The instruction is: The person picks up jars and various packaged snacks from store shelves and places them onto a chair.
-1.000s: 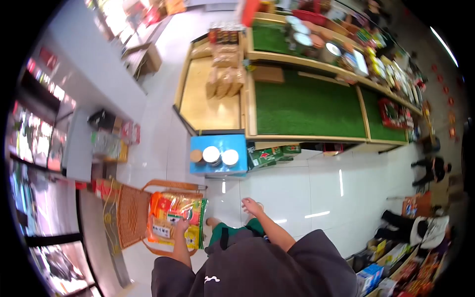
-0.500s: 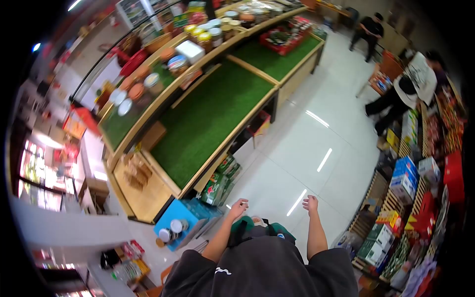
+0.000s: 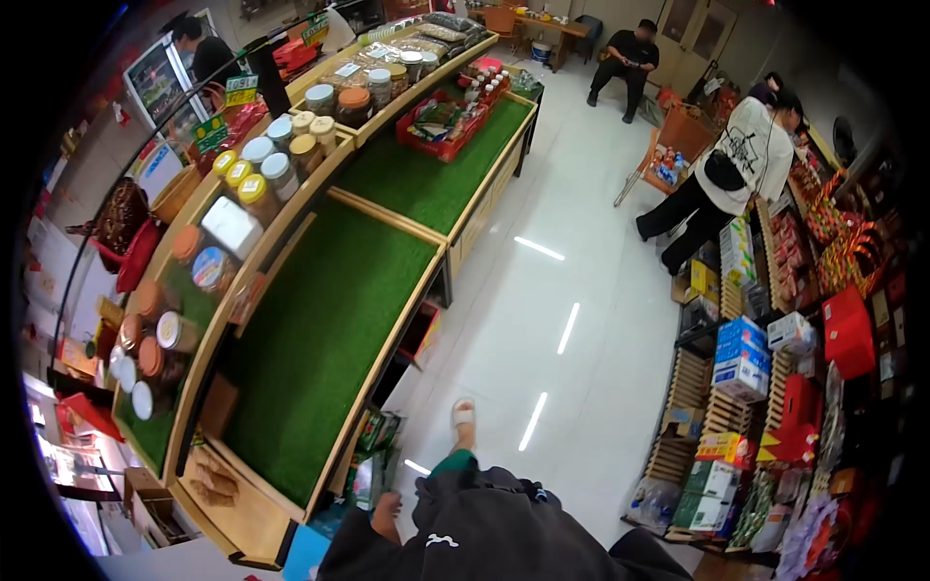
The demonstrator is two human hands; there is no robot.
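Observation:
Low in the view, my left hand (image 3: 387, 516) hangs beside my dark shirt, near the green boxes (image 3: 371, 467) under the display stand. It is partly hidden by the sleeve and small, so its fingers cannot be made out. My right hand is out of sight; only the dark right sleeve shows at the bottom. One foot in a light sandal (image 3: 464, 414) is forward on the white tiles. The stand's green-lined tray (image 3: 320, 339) lies to my left, with packed brown goods (image 3: 215, 481) at its near end.
Jars (image 3: 258, 198) line the upper shelf, and a red crate (image 3: 444, 131) sits farther along. Shelves with boxes (image 3: 742, 358) run along the right. A person (image 3: 731, 165) stands beside a chair with goods; another person (image 3: 627, 63) sits at the back.
The view has turned right and moved along the aisle; the bag and woven chair have left it. My left hand has dropped to my side, and my right hand has gone out of view.

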